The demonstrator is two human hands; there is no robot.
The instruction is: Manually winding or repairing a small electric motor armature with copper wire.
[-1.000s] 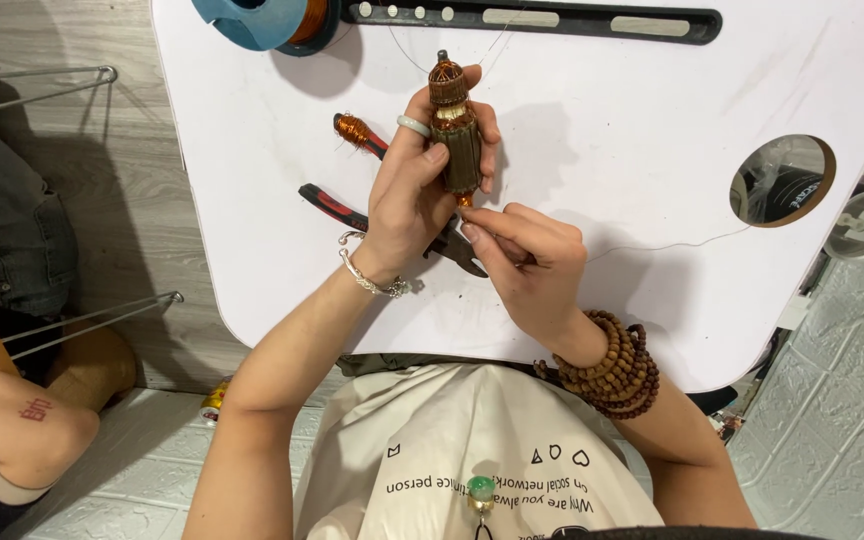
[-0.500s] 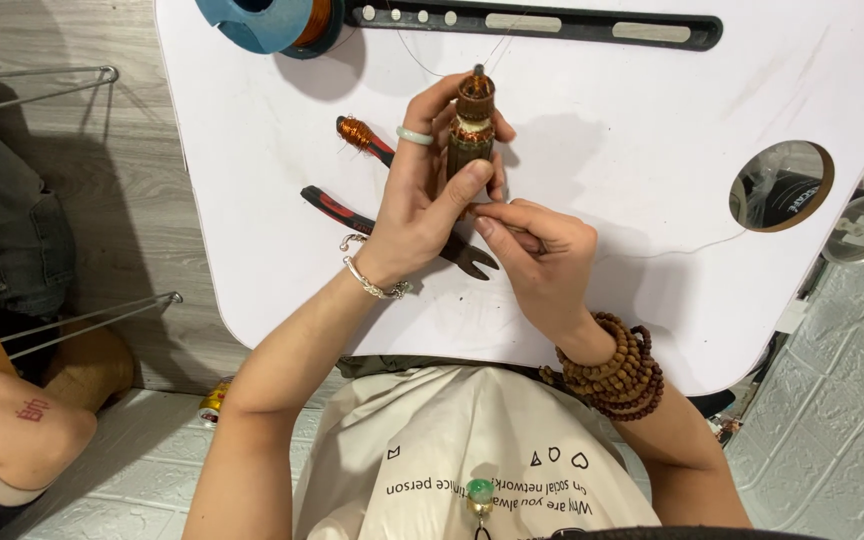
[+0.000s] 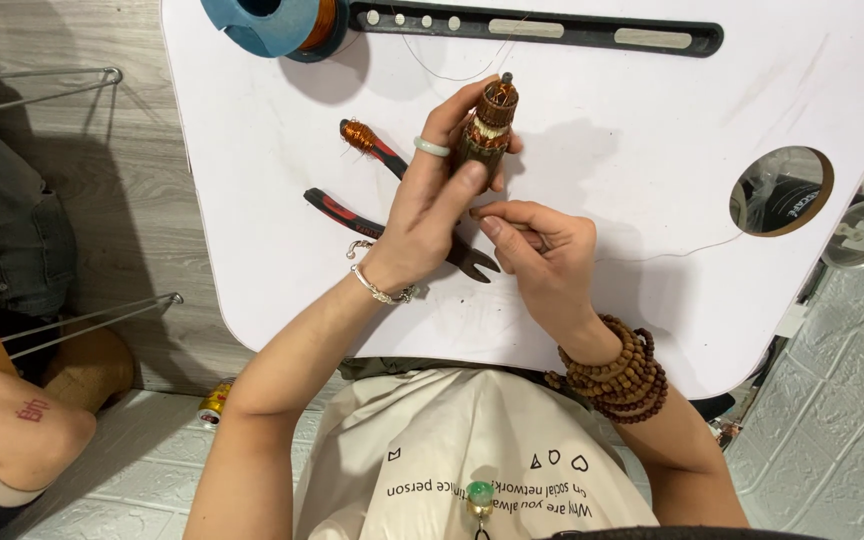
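Motor armature point(image 3: 487, 125) gripped by left hand point(image 3: 432, 215); right hand point(image 3: 542, 250) pinches thin wire point(image 3: 672, 252).

Pliers point(image 3: 392, 232) jaws partly under hands, blue spool point(image 3: 272, 22) cut off.

The table point(image 3: 652, 130) under my hands is plain white, with a black strip point(image 3: 542, 28) along its far edge, marked by pale grey slots and dots. The piece I hold point(image 3: 485, 130) is brown and coppery, with a cream band near its top. On my left hand point(image 3: 432, 205) sits a pale green ring point(image 3: 431, 148) and a silver chain bracelet point(image 3: 377, 285); my right wrist wears dark brown wooden beads point(image 3: 617, 370). The pliers point(image 3: 352, 215) have red and black handles. The spool point(image 3: 277, 22) is blue, wound with copper-orange wire. My shirt point(image 3: 452, 450) is cream with black lettering.
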